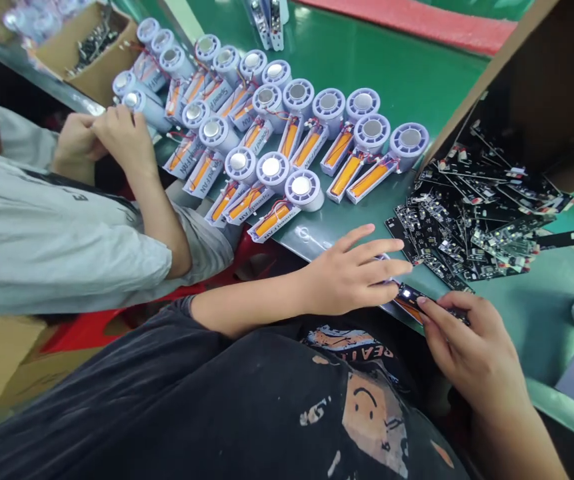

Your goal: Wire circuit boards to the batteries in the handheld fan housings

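Note:
My right hand (474, 340) is closed on a small handheld fan at the table's front edge, with thumb and fingers pinching its handle. A narrow black circuit board (411, 294) with a bright white spot lies along that handle, and an orange battery (409, 311) shows beneath it. My left hand (354, 275) hovers with its fingers spread over the other end of the fan. Only a sliver of lavender rim shows there; the left hand hides the rest, and whether it touches the fan I cannot tell. A pile of black circuit boards (459, 233) lies just beyond my right hand.
Rows of lavender fans (324, 130) with orange batteries stand on the green table (391, 63). A cardboard box (557, 87) tips toward the board pile. At left, a co-worker's hands (117, 137) work near another carton (87, 50). A red stool (87, 330) is below.

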`<state>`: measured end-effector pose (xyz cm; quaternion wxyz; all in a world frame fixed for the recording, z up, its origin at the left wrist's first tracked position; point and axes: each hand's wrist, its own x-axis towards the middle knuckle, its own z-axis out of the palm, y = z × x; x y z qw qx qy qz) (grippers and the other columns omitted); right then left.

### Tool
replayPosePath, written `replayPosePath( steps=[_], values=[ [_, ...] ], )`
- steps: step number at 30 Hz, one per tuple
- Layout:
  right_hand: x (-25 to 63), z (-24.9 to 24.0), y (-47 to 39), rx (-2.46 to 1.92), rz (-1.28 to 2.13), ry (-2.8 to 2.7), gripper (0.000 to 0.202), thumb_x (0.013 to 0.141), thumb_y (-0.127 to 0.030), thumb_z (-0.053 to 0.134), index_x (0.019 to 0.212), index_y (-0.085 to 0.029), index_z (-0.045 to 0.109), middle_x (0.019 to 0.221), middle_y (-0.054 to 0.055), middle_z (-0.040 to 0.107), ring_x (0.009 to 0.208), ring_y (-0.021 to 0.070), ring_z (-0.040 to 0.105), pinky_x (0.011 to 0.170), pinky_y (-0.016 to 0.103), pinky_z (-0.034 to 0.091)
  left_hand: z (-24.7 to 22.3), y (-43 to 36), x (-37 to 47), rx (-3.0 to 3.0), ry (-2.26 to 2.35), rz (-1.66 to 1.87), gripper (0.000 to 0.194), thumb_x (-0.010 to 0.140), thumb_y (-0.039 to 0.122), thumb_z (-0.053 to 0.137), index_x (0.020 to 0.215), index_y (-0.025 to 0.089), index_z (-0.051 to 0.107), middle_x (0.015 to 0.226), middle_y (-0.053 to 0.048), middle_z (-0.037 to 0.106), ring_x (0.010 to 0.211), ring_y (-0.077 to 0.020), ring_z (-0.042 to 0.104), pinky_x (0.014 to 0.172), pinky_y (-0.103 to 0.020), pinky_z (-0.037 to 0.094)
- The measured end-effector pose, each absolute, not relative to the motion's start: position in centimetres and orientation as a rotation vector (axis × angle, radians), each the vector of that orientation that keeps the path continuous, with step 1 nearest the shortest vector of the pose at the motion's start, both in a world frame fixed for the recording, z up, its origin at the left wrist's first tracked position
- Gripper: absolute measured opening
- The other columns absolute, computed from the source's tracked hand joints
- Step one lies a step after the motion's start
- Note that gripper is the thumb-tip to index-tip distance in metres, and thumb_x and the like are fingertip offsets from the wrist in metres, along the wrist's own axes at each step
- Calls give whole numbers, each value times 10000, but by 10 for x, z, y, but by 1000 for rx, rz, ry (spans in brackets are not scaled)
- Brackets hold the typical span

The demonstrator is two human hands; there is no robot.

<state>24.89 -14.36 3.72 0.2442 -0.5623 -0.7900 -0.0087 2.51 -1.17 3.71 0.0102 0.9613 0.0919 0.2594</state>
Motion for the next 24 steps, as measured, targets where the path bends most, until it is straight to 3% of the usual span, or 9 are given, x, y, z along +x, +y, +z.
replayPosePath(
  steps=[2,5,8,13,16,19,22,24],
  values=[
    [247,33,-147,-1535,-27,-2135,287,883,-101,642,1155,-191,631,1018,85,577,832,181,574,736,327,500,44,-23,20,3117,340,809,138,958,221,571,1022,245,691,1225,-2,664,1218,-208,513,1143,-433,326],
    [245,26,-150,-1525,-50,-2112,280,892,-106,632,1160,-187,628,1035,91,581,866,188,582,745,324,502,60,-43,19,3248,541,633,185,939,210,599,1094,199,701,1099,-38,655,1023,-199,516,937,-364,396],
    [243,20,-152,-1519,-79,-2072,271,891,-101,626,1150,-179,637,1026,91,590,878,191,587,750,322,497,73,-53,29,3361,534,331,150,930,171,561,954,143,707,926,-58,609,889,-208,497,761,-364,345],
    [237,15,-153,-1524,-127,-2026,212,904,-99,598,1089,-169,674,1014,98,604,850,184,580,741,321,480,79,-42,52,3358,331,54,166,894,139,554,750,155,636,801,-53,542,804,-217,482,713,-379,299],
    [234,14,-153,-1529,-145,-2021,223,912,-86,567,1079,-170,686,1021,100,601,856,184,577,749,321,475,81,-32,55,3348,203,26,165,876,132,575,722,161,626,825,-60,565,817,-215,495,733,-382,326],
    [232,14,-152,-1530,-174,-2000,243,919,-77,528,1069,-171,694,1020,98,603,874,183,581,768,319,472,86,-20,47,3304,117,51,163,915,180,565,784,175,662,1025,-68,653,988,-231,543,944,-421,373],
    [229,17,-151,-1553,-173,-1966,249,922,-77,500,1030,-177,701,1003,90,608,838,173,573,753,312,466,88,-7,33,3159,145,102,192,959,296,553,1062,219,695,1340,-51,625,1297,-264,481,1171,-485,285],
    [226,19,-150,-1575,-144,-1945,254,920,-77,488,1009,-180,703,986,84,607,785,161,559,728,306,463,82,0,26,3006,295,66,383,943,387,590,1291,226,608,1436,-83,573,1380,-286,446,1176,-518,327]
  ],
)
